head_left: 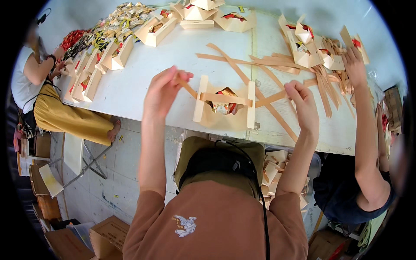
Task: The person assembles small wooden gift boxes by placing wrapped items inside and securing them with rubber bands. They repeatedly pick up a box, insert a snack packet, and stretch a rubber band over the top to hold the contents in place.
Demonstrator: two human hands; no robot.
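A small cream cardboard box (202,112) stands in front of me near the table's front edge, with red-and-gold wrapped packets (226,104) showing in its middle. Across its top lies a flat tan ribbon (229,100) whose two ends stretch out past the box's sides. My left hand (161,89) is raised at the left, its fingers pinched on one end of the ribbon. On the right, my right hand (303,104) is closed with thumb against fingers; the other ribbon end runs to it, partly hidden by the fingers.
Loose tan ribbons (273,64) lie crossed right of the box. Filled boxes (154,32) line the far and left parts of the table (173,56), beside a packet heap (117,21). One person sits at left; another person's arm (366,121) reaches in at right. Cartons (110,234) stand below.
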